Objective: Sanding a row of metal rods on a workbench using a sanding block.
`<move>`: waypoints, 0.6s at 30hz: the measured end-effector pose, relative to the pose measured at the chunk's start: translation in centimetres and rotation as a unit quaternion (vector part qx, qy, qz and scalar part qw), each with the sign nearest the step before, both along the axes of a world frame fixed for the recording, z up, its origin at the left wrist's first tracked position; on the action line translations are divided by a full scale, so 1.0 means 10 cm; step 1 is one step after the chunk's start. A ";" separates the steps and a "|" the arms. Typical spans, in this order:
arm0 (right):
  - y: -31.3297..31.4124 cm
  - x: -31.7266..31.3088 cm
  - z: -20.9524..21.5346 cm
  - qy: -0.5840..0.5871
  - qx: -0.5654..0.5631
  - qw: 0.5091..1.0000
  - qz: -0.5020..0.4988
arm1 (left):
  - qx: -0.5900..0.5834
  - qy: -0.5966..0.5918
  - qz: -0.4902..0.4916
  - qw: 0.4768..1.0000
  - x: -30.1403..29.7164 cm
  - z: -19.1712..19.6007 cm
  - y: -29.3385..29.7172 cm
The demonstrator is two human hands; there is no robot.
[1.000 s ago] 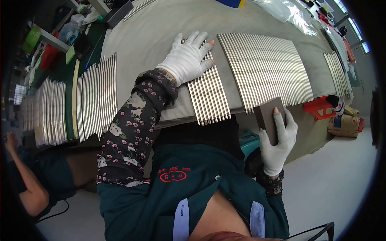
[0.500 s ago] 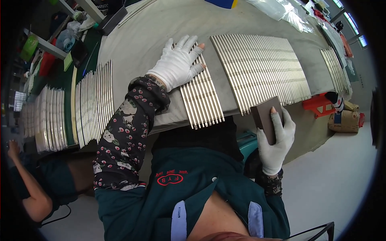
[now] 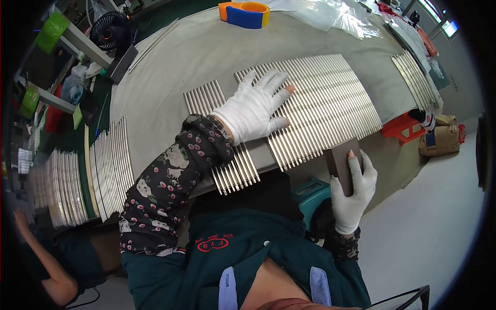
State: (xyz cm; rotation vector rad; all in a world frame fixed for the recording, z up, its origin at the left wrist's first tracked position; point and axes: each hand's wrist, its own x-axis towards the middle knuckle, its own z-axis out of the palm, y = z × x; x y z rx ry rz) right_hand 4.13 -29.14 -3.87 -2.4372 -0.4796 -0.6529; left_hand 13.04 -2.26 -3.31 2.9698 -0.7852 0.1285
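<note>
My left hand (image 3: 253, 109), in a white glove with bare thumb and fingertip, lies flat with its fingers spread. Its fingers rest on the left part of a wide row of slim silvery metal rods (image 3: 330, 98), laid side by side. Under the wrist and sleeve runs a narrower row of similar rods (image 3: 235, 173), partly hidden, with a gap between the two rows. My right hand (image 3: 354, 186), also gloved, grips a dark brown-grey rectangular block (image 3: 341, 160) at the near edge of the wide row.
Rods also lie at the table's right (image 3: 413, 80) and on the left (image 3: 111, 168). A roll of tape in an orange and blue holder (image 3: 247, 14) and clear plastic bags (image 3: 336, 15) sit at the far side. A teal stool (image 3: 310, 196) stands below; another person's arm (image 3: 44, 253) shows at lower left.
My left hand has moved from the narrow row onto the left part of the wide row. The view has shifted. My right hand still holds the block near the wide row's corner.
</note>
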 end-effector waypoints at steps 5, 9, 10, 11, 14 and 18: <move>-0.03 0.03 -0.02 0.010 -0.004 1.000 -0.002 | -0.017 0.018 -0.048 0.999 -0.05 -0.09 -0.18; -0.07 0.07 -0.05 0.016 -0.005 1.000 -0.012 | -0.015 0.013 -0.057 0.998 -0.17 -0.10 -0.05; -0.07 0.08 -0.05 0.014 -0.003 1.000 -0.014 | -0.012 0.023 -0.057 0.998 -0.22 -0.08 0.00; -0.06 0.10 -0.05 0.011 0.000 1.000 -0.017 | -0.008 0.033 -0.058 0.998 -0.28 -0.06 0.04; -0.07 0.13 -0.05 0.002 0.005 1.000 -0.018 | -0.002 0.039 -0.052 0.998 -0.44 -0.04 0.16; -0.09 0.19 -0.03 0.004 0.011 1.000 -0.026 | -0.021 0.048 -0.072 0.996 -0.52 0.05 0.15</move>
